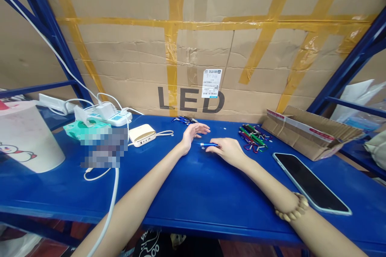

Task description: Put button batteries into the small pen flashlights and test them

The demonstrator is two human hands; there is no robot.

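My right hand (227, 149) rests on the blue shelf top (193, 192) and pinches a small blue pen-shaped tool (208, 144) by its right end. My left hand (193, 132) hovers just left of it, palm turned up, fingers spread and empty. Behind my left hand lies a small bunch of dark and blue pen-shaped tools (184, 119). To the right of my right hand is a heap of several green, red and black ones with clips (252, 137).
A phone (310, 182) lies face up at the right, beside an open cardboard box (310, 130). At the left are a white power bank (141, 134), a power strip with plugs (108, 114), a tissue pack (84, 127), cables and a white bucket (25, 138). A taped cardboard wall (193, 40) stands behind.
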